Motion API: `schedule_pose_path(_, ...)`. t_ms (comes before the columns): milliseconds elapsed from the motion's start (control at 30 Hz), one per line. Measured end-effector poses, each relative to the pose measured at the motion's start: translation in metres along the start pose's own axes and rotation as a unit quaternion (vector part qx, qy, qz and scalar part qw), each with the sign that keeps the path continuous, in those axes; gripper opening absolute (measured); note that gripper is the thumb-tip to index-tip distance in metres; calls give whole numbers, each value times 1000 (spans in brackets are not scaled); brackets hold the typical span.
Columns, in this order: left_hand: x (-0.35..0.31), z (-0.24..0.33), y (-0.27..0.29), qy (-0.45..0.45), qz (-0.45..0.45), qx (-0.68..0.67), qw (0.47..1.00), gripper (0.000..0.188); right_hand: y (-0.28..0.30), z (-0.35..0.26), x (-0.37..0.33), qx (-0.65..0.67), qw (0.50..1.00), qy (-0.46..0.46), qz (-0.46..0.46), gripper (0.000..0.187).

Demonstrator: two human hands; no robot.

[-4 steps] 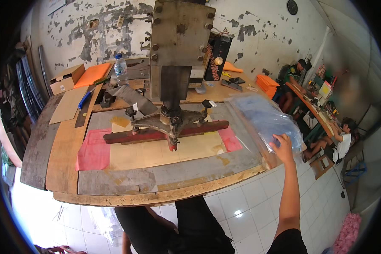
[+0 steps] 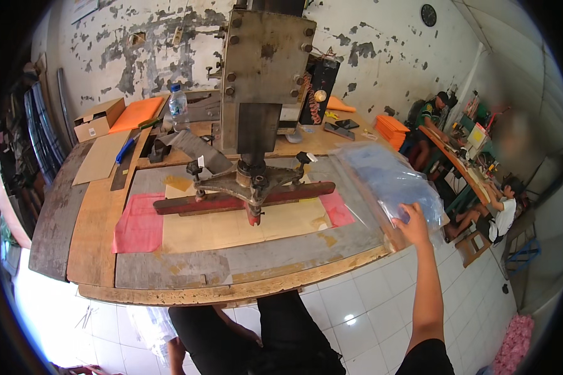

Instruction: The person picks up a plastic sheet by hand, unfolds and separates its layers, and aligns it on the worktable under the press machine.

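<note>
My right hand (image 2: pixel 413 225) reaches over the right end of the bench, at the near edge of a pile of clear bluish plastic sheets (image 2: pixel 388 165). Its thumb and forefinger are curved with a gap between them, touching the plastic. Low on the left, my left hand (image 2: pixel 176 351) is beside clear plastic (image 2: pixel 150 328) below the bench edge; its fingers are not clear enough to read. In front of me stands a press machine (image 2: pixel 266 81) with a long red-painted bar (image 2: pixel 219 203). Under the bar lies a cream sheet (image 2: pixel 231 232) with pink sheets (image 2: pixel 137 225) at its ends.
On the bench's back left are a cardboard box (image 2: pixel 100 117), orange sheets (image 2: pixel 137 114), a water bottle (image 2: pixel 178 106) and a blue cutter knife (image 2: pixel 126 149). Phones (image 2: pixel 341 128) and an orange stack (image 2: pixel 391 131) lie at the back right. Two people sit at another bench (image 2: pixel 450 150) beyond.
My right hand has moved slightly left and toward me along the plastic sheets. The whole view has shifted a little; the press bar stays in place.
</note>
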State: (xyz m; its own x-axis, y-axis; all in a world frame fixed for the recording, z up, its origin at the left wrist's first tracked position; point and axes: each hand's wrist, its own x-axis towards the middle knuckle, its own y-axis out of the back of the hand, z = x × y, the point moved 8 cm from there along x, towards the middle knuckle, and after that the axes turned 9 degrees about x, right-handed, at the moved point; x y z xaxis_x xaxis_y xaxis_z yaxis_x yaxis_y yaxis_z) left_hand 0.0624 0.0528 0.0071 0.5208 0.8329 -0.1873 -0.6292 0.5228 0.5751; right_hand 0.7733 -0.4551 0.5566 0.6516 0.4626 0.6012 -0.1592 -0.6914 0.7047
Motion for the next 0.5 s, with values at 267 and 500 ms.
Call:
schedule_pose_path(267,-8,147,110,-14,78,-51,996,38,44,-28,1,-137,983,121,22,17)
schedule_pose_path(500,-46,316,227,-50,283,-62,956,32,148,-256,24,-128,962,184,155,5)
